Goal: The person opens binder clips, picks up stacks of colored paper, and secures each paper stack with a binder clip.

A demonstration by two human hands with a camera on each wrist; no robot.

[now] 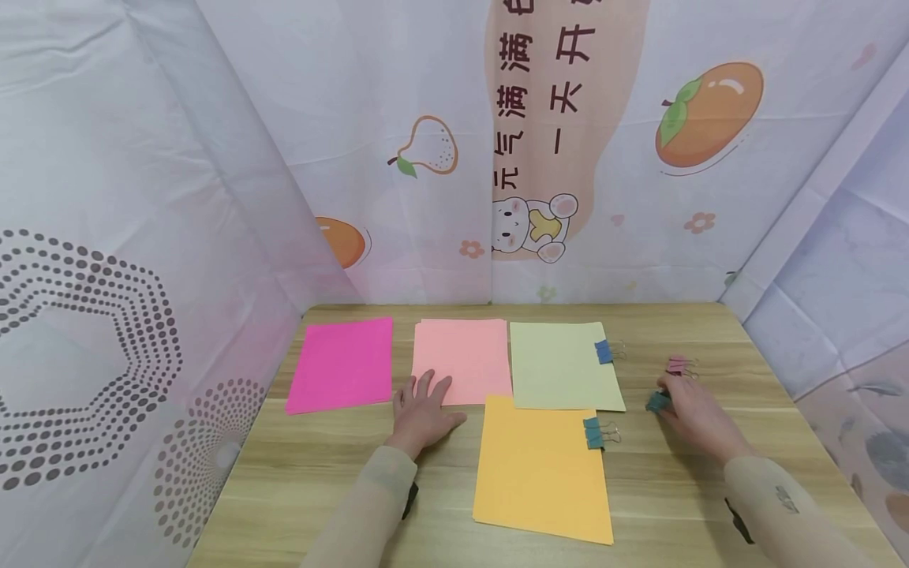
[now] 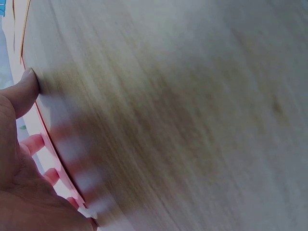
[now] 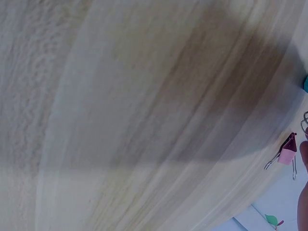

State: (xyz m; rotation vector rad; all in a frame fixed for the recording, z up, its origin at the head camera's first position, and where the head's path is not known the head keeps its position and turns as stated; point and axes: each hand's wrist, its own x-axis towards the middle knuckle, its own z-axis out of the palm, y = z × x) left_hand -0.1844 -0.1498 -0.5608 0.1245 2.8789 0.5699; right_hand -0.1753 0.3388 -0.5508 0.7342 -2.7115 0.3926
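My left hand (image 1: 424, 412) lies with its fingers spread at the lower left corner of a light pink paper stack (image 1: 465, 355). The fingertips are over the sheets, and the thumb touches the wood beside the near edge. At the right, my right hand (image 1: 692, 410) pinches a dark teal binder clip (image 1: 657, 401) by its wire handles, just above or on the table. Only a sliver of that clip shows in the right wrist view. Just beyond the fingers lies a pink binder clip (image 1: 679, 365), also seen in the right wrist view as a pink clip (image 3: 287, 155).
A magenta sheet (image 1: 342, 364) lies at the far left. Pale green paper (image 1: 557, 371) carries a blue binder clip (image 1: 604, 352) on its right edge. Nearer, orange-yellow paper (image 1: 542, 477) has a teal binder clip (image 1: 593, 433) on its right edge. A printed curtain (image 1: 398, 260) stands behind the wooden table (image 1: 319, 489).
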